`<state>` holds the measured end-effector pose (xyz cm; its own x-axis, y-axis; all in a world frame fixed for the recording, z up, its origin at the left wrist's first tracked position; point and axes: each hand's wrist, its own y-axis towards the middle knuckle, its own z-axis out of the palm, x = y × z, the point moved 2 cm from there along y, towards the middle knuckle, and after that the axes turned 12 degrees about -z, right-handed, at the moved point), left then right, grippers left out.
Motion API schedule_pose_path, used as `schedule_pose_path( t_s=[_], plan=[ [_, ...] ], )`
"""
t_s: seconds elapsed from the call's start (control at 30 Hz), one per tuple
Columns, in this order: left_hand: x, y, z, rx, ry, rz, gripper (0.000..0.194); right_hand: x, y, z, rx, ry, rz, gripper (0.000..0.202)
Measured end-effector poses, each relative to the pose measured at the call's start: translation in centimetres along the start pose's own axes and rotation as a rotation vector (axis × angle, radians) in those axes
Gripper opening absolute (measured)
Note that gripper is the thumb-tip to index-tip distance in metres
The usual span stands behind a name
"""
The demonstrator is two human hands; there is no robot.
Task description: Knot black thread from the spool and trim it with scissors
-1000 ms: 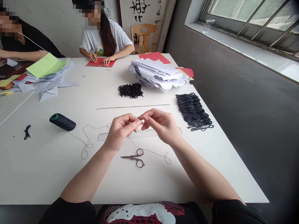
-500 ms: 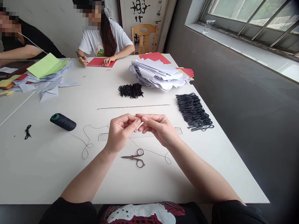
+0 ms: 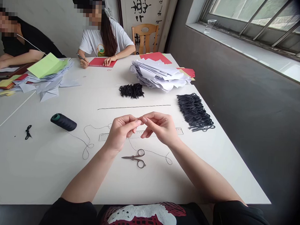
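My left hand (image 3: 120, 131) and my right hand (image 3: 161, 127) meet at their pinched fingertips above a clear ruler (image 3: 179, 131). A thin dark thread (image 3: 88, 145) runs from a black spool (image 3: 63, 122) on the left toward my left hand and shows again below it, curling to the right. Whatever the fingertips pinch is too small to make out, though the thread passes close by. Small scissors (image 3: 137, 158) lie partly open on the table below my hands. Beyond my hands lies a straight dark cord (image 3: 132, 107).
Black cord bundles lie in a small pile (image 3: 131, 91) and a larger pile (image 3: 195, 112). A paper stack (image 3: 161, 75) stands behind them. One black loop (image 3: 28, 132) is at left. Two people sit across the white table (image 3: 51, 174), one writing on red paper (image 3: 99, 61).
My right hand's fingers have shifted, its lower fingers spreading a little, and my left fingertips have turned slightly. At far left, the other person's hands have come closer together.
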<state>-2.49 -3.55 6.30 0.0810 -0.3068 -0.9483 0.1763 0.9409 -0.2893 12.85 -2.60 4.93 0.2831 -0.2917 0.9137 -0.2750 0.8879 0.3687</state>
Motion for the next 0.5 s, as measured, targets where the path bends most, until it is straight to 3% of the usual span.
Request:
schedule_pose_path(
  t_s=[0.33, 0.5],
  plan=[
    [0.11, -0.03, 0.11, -0.034, 0.049, 0.041, 0.022, 0.01, 0.15, -0.1, -0.019, -0.021, 0.002, 0.027],
    [0.15, 0.08, 0.13, -0.096, 0.098, 0.17, 0.019, 0.08, 0.25, -0.06, -0.002, 0.062, 0.078, 0.029]
  ],
)
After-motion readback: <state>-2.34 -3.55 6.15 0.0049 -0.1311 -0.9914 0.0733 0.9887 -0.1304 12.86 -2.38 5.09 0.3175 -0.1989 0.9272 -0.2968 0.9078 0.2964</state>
